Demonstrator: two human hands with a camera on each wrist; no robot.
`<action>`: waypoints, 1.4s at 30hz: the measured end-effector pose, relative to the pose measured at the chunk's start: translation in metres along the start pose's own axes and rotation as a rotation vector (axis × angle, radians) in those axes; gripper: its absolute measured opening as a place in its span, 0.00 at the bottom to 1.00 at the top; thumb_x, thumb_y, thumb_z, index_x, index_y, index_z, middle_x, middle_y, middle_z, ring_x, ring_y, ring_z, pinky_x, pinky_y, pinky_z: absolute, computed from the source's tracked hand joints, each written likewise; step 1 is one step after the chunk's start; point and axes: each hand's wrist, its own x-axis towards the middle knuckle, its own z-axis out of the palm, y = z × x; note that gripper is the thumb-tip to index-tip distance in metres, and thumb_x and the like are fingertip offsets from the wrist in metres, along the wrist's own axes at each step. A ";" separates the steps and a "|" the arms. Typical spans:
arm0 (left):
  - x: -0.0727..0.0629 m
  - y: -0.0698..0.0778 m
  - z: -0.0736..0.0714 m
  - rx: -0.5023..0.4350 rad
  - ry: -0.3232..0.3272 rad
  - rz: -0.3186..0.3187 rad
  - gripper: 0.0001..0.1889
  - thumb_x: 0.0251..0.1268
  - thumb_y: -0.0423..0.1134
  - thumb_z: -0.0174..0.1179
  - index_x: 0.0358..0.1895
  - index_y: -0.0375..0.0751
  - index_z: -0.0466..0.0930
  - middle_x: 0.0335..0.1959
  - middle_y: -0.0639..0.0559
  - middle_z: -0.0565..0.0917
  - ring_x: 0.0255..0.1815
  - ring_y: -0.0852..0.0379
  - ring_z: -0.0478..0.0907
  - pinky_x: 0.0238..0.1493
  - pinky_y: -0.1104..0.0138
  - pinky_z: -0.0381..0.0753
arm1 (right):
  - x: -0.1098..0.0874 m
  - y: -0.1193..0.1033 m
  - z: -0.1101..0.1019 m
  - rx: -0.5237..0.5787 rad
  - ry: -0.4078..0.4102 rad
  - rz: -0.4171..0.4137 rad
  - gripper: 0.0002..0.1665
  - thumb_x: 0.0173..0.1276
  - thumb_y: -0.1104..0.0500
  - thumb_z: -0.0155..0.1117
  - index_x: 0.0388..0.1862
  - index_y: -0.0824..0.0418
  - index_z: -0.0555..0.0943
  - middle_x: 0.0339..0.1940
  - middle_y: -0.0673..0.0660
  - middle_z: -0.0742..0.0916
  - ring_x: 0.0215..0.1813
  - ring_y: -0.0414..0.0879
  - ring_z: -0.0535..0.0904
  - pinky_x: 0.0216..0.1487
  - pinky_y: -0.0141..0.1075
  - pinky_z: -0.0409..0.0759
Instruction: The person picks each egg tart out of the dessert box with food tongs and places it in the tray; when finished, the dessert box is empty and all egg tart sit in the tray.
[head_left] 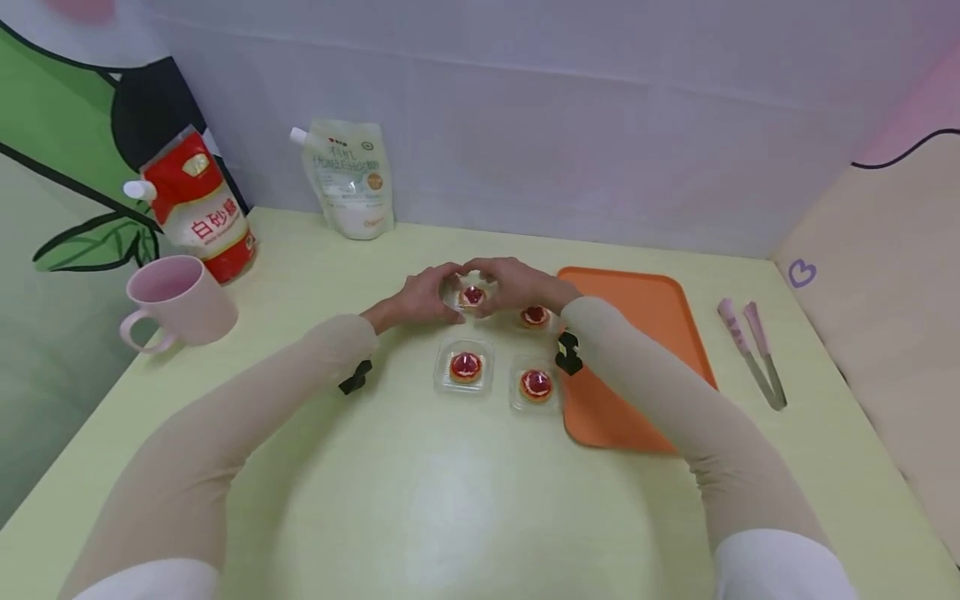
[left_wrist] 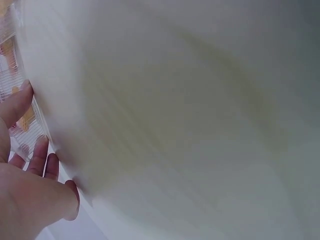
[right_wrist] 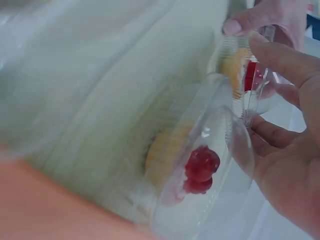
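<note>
Both hands are at a clear plastic box holding a small red-topped tart point(head_left: 472, 297), in the far row of boxes. My left hand point(head_left: 423, 296) grips its left side, thumb nearer me and fingers curving round the back. From the right, my right hand point(head_left: 517, 285) grips the same box, its thumb and fingers at the edges in the right wrist view. A second boxed tart point(right_wrist: 200, 167) stands close by the right hand, partly covered by the wrist in the head view. Nearer me sit two more boxed tarts point(head_left: 466, 367) on the table.
An orange tray point(head_left: 637, 417) lies under the right forearm. Tongs with pink handles point(head_left: 756, 354) lie to its right. A pink mug point(head_left: 183, 304) and a red sugar pouch point(head_left: 202, 208) stand at the left, a pale spouted pouch point(head_left: 350, 179) at the back against the wall.
</note>
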 end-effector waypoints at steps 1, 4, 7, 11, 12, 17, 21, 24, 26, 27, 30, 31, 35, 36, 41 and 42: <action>0.000 0.000 0.000 -0.002 0.001 0.005 0.43 0.51 0.40 0.76 0.71 0.41 0.64 0.61 0.42 0.78 0.68 0.42 0.70 0.70 0.39 0.52 | 0.000 0.000 -0.001 0.023 0.000 0.006 0.45 0.62 0.51 0.75 0.76 0.50 0.65 0.73 0.63 0.74 0.74 0.58 0.69 0.72 0.53 0.68; 0.001 0.002 -0.001 -0.001 -0.003 0.006 0.43 0.51 0.40 0.76 0.72 0.40 0.64 0.62 0.41 0.77 0.68 0.41 0.69 0.71 0.38 0.51 | 0.001 0.000 -0.002 0.066 0.006 0.015 0.45 0.61 0.52 0.75 0.75 0.51 0.66 0.72 0.63 0.74 0.74 0.58 0.69 0.72 0.53 0.68; 0.001 0.002 -0.001 0.001 -0.008 -0.005 0.44 0.51 0.40 0.76 0.73 0.41 0.63 0.62 0.41 0.77 0.69 0.41 0.69 0.72 0.37 0.49 | 0.001 0.000 -0.003 0.085 0.001 0.018 0.44 0.62 0.53 0.75 0.75 0.51 0.66 0.71 0.64 0.75 0.73 0.58 0.69 0.71 0.53 0.69; -0.001 0.002 -0.001 0.003 -0.008 -0.018 0.45 0.52 0.40 0.76 0.73 0.41 0.62 0.64 0.41 0.76 0.69 0.41 0.68 0.73 0.37 0.48 | 0.001 -0.002 -0.005 0.101 -0.004 0.009 0.42 0.63 0.54 0.74 0.74 0.51 0.67 0.70 0.64 0.75 0.72 0.58 0.70 0.70 0.53 0.69; -0.001 0.002 -0.001 0.004 -0.007 -0.020 0.45 0.52 0.40 0.76 0.73 0.42 0.62 0.64 0.41 0.76 0.69 0.41 0.68 0.73 0.37 0.49 | 0.001 -0.003 -0.005 0.107 -0.004 0.006 0.42 0.62 0.54 0.74 0.74 0.51 0.68 0.70 0.65 0.76 0.72 0.58 0.70 0.70 0.53 0.69; -0.001 0.001 0.002 0.000 -0.005 -0.020 0.45 0.53 0.41 0.75 0.74 0.43 0.61 0.63 0.42 0.76 0.69 0.42 0.68 0.73 0.38 0.50 | -0.001 -0.002 -0.004 0.129 0.007 -0.007 0.42 0.62 0.56 0.75 0.74 0.52 0.68 0.69 0.65 0.76 0.71 0.58 0.71 0.70 0.53 0.70; -0.001 0.001 0.002 -0.002 -0.002 -0.017 0.45 0.53 0.42 0.75 0.74 0.44 0.61 0.63 0.42 0.76 0.68 0.43 0.69 0.72 0.39 0.51 | -0.001 -0.002 -0.003 0.135 0.014 -0.019 0.43 0.62 0.56 0.75 0.74 0.53 0.68 0.69 0.65 0.76 0.70 0.58 0.71 0.70 0.53 0.70; -0.002 0.001 0.001 0.001 -0.003 -0.023 0.45 0.53 0.41 0.76 0.74 0.44 0.60 0.64 0.42 0.75 0.69 0.43 0.68 0.72 0.39 0.51 | 0.000 -0.001 -0.003 0.137 0.017 -0.029 0.42 0.62 0.57 0.74 0.74 0.53 0.68 0.68 0.65 0.77 0.70 0.58 0.71 0.70 0.53 0.70; -0.002 0.001 0.000 0.004 -0.001 -0.029 0.47 0.52 0.41 0.76 0.75 0.44 0.59 0.65 0.42 0.75 0.70 0.43 0.68 0.72 0.39 0.51 | 0.001 -0.001 -0.002 0.134 0.017 -0.033 0.42 0.63 0.57 0.74 0.74 0.54 0.68 0.67 0.65 0.77 0.69 0.58 0.71 0.69 0.53 0.70; -0.003 0.001 0.000 0.002 -0.001 -0.032 0.47 0.52 0.41 0.76 0.75 0.43 0.58 0.65 0.42 0.75 0.70 0.43 0.68 0.72 0.39 0.50 | 0.001 -0.001 -0.002 0.134 0.016 -0.034 0.41 0.63 0.57 0.73 0.74 0.55 0.68 0.67 0.65 0.77 0.69 0.58 0.71 0.69 0.53 0.70; -0.002 0.001 0.000 -0.004 0.002 -0.038 0.50 0.51 0.41 0.76 0.76 0.44 0.55 0.66 0.42 0.75 0.71 0.43 0.67 0.72 0.40 0.50 | 0.001 -0.001 -0.003 0.131 0.016 -0.033 0.41 0.64 0.58 0.73 0.74 0.56 0.68 0.67 0.66 0.77 0.69 0.59 0.71 0.70 0.53 0.70; -0.002 0.001 0.000 -0.007 0.003 -0.039 0.51 0.51 0.40 0.76 0.77 0.44 0.54 0.66 0.41 0.74 0.72 0.42 0.67 0.72 0.40 0.50 | 0.000 -0.001 -0.003 0.130 0.016 -0.032 0.41 0.64 0.58 0.72 0.74 0.57 0.68 0.66 0.66 0.77 0.69 0.59 0.71 0.70 0.53 0.70; -0.002 0.000 0.000 -0.017 0.009 -0.035 0.52 0.50 0.40 0.77 0.77 0.45 0.53 0.67 0.41 0.74 0.72 0.42 0.67 0.73 0.39 0.49 | 0.000 -0.001 -0.002 0.134 0.020 -0.036 0.41 0.64 0.59 0.72 0.74 0.57 0.67 0.67 0.66 0.76 0.69 0.59 0.71 0.69 0.53 0.70; -0.002 0.000 0.000 -0.020 0.012 -0.033 0.52 0.50 0.40 0.77 0.77 0.45 0.53 0.66 0.41 0.75 0.71 0.42 0.67 0.73 0.38 0.49 | 0.000 -0.001 -0.002 0.131 0.023 -0.038 0.41 0.64 0.60 0.72 0.74 0.57 0.67 0.68 0.66 0.76 0.69 0.59 0.70 0.69 0.53 0.70; -0.002 0.000 0.001 -0.047 0.026 -0.015 0.53 0.50 0.38 0.77 0.77 0.47 0.51 0.60 0.43 0.78 0.69 0.44 0.70 0.71 0.37 0.49 | 0.002 -0.003 -0.004 0.100 0.071 -0.044 0.42 0.63 0.60 0.73 0.74 0.55 0.67 0.72 0.62 0.74 0.70 0.59 0.70 0.69 0.54 0.70; -0.002 0.000 0.001 -0.053 0.029 -0.011 0.53 0.50 0.37 0.77 0.77 0.48 0.51 0.59 0.43 0.79 0.68 0.45 0.70 0.71 0.37 0.49 | 0.002 -0.004 -0.005 0.090 0.080 -0.044 0.42 0.63 0.61 0.73 0.74 0.55 0.67 0.73 0.62 0.73 0.71 0.60 0.70 0.69 0.55 0.70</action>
